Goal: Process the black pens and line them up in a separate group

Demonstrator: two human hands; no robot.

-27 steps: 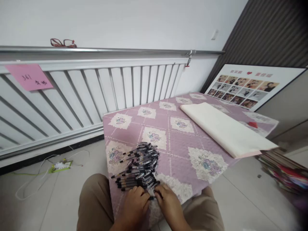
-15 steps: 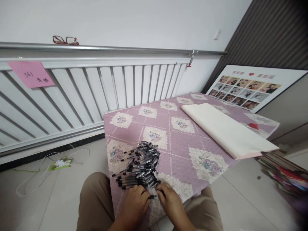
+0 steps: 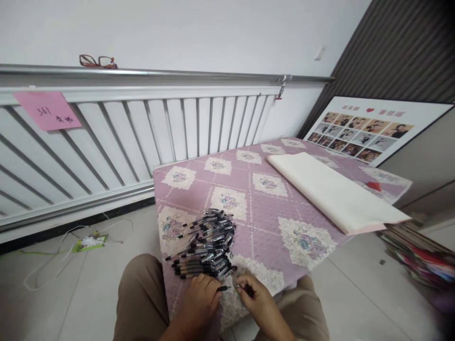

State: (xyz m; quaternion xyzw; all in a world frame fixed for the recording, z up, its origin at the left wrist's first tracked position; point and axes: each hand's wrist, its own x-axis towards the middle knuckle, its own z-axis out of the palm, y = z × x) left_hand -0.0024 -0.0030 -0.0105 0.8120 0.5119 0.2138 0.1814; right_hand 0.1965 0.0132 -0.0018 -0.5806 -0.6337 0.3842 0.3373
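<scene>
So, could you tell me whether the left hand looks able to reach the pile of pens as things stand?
Probably yes: the left hand lies right beside the pile of pens, with nothing between them on the purple cloth. Its fingers pinch a small black piece, which might hamper a fresh grasp.

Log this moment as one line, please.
left hand: grips black pen | right hand: pinches small dark piece, apart from pen | pen pile: on pink cloth, just beyond both hands
</scene>
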